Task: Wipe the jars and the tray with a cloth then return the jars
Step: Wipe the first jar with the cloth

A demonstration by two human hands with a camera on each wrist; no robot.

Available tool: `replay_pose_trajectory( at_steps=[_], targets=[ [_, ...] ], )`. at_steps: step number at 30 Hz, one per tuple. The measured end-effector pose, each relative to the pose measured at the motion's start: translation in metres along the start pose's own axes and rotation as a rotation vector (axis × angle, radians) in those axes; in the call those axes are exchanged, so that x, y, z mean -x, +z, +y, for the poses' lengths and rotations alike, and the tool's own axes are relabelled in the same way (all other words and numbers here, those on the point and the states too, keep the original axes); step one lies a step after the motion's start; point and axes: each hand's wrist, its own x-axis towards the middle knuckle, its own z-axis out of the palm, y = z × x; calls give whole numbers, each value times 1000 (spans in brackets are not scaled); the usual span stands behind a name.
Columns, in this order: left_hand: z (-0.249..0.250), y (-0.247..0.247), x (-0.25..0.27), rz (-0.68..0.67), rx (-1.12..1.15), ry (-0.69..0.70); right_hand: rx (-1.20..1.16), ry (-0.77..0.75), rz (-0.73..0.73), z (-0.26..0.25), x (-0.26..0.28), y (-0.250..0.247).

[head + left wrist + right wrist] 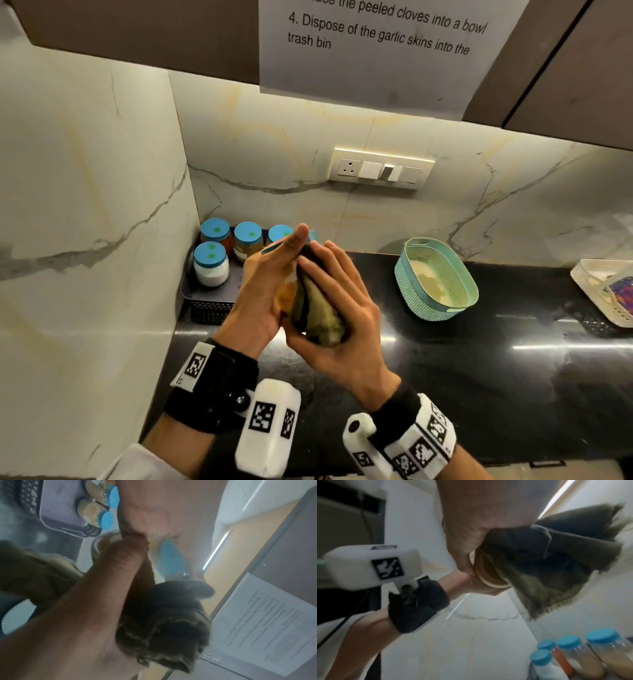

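Note:
A jar (285, 295) with amber contents and a blue lid (171, 558) is held in the air over the counter, in front of the tray. My left hand (267, 287) holds it from the left, fingers lying along its side. From the right, my right hand (339, 301) grips an olive-green cloth (320, 310) wrapped against the jar. The cloth (547, 561) covers most of the glass; only the jar's base (488, 573) shows beneath. Several blue-lidded jars (210, 265) stand on the grey tray (205, 298) in the corner.
A teal perforated basket (435, 281) sits on the black counter (479, 377) to the right. A white basket (606, 291) is at the far right edge. A switch panel (380, 168) is on the marble wall, and a paper sheet (376, 51) hangs above.

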Motion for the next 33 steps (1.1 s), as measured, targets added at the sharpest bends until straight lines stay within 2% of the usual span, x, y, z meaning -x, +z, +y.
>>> replay_pose_trajectory(
  at_steps=[2, 4, 6, 9, 12, 17, 19, 21, 23, 25, 26, 28, 30, 32, 33],
  targets=[
    [-3, 1, 2, 44, -45, 2, -89, 55, -26, 6, 0, -3],
    [-5, 2, 4, 48, -52, 5, -277, 160, -22, 5, -4, -8],
    [-2, 1, 6, -14, -79, -1, -422, 324, -11, 0, -11, -17],
    [10, -2, 6, -217, -56, -59, -620, 512, -63, -1, -22, -32],
    [12, 4, 7, -224, -56, -71, -724, 582, -116, 3, -28, -34],
    [7, 10, 6, -127, -23, 22, -550, 425, 58, -9, -17, -13],
    [7, 8, 4, -85, -47, 48, -484, 282, 94, -13, -14, -6],
    [6, 8, 1, -43, -45, 42, -285, 104, 88, -9, -11, 0],
    [3, 8, 1, -1, -54, 41, -100, -7, 76, -3, -9, 2],
    [-1, 6, 0, 22, -55, 64, -76, -22, 65, 2, -10, -1],
    [-2, 5, 0, 18, -48, 73, -126, 19, 50, 4, -12, -3],
    [-2, 2, 1, 9, -34, 82, -285, 197, 35, 2, -17, -7],
    [-1, 2, 1, -22, -17, 86, -367, 289, 26, -8, -20, -6],
    [3, 4, 1, -59, -2, 82, -267, 181, 56, -14, -17, -3],
    [5, 6, 1, -57, -6, 78, -118, 65, 56, -14, -12, -1]
  ],
)
